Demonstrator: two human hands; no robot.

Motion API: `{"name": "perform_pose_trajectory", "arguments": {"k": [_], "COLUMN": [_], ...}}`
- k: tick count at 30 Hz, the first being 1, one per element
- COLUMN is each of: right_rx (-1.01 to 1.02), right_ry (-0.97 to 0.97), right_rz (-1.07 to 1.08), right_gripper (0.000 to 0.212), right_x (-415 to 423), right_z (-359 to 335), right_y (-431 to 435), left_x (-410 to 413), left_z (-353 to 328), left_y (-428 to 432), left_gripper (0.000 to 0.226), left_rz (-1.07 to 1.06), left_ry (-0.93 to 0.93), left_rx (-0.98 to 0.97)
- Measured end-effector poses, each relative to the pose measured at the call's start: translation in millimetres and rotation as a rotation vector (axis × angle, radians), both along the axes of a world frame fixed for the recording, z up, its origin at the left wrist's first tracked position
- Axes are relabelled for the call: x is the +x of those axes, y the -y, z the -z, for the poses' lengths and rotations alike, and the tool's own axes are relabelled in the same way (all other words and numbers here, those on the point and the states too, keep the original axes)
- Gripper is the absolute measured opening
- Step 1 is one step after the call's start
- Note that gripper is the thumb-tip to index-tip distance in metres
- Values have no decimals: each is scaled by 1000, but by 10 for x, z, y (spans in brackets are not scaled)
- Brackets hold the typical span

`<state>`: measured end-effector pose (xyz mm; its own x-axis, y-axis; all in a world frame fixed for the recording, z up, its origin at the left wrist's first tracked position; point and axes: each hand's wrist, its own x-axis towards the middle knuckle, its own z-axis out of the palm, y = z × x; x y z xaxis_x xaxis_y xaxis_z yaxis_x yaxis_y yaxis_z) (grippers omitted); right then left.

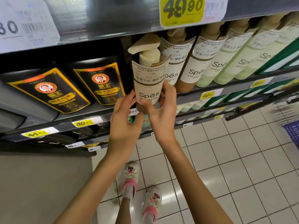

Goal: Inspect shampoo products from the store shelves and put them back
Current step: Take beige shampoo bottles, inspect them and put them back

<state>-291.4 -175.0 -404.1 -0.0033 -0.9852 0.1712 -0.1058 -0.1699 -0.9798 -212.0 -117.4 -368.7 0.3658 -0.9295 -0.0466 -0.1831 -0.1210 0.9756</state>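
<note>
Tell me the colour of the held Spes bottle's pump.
The Spes bottle has a pale cream pump, seen in the head view.

White glossy tiled floor [242, 167]; dark metal shelving [113, 18].

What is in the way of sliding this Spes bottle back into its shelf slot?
Nothing visible. The Spes bottle, held in the left hand and right hand, is at the gap between the Bawang bottle and the next Spes bottle.
</note>
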Motion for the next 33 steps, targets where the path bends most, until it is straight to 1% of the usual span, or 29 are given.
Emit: {"name": "perform_pose_trajectory", "arguments": {"k": [3,5,7,10,12,16,22,25,28,33], "right_rx": [36,49,34,-37,-23,12,-13,-24,-43,-14], "right_ry": [71,75,42,-93,-85,-59,-65,-73,-114,-145], "right_rz": [34,43,55,137,158,199,236,246,292,326], "right_gripper": [63,62,59,59,60,56,53,54,51,48], "right_x": [36,56,69,102,136,204,297,330,344,387], "right_z": [9,2,-17,-19,-32,-42,-22,-10,42,8], "right_y": [-10,-17,-22,-25,-25,20,103,94,51,72], "left_x": [-6,0,14,18,17,8,54,99,124,191], "left_z": [1,-2,-3,-15,-33,-62,56,141,211,261], "left_y": [4,11,26,57,81,108,-39,-140,-209,-314], "left_gripper": [62,63,62,60,58,50,38,32,31,28], "left_rz": [9,11,6,13,15,-32,-150,-169,-154,-163], "left_ry": [0,-4,-34,-68,-60,-106,-193,-180,-150,-136], "left_rx": [11,11,9,19,22,40,91,140,142,164]}}
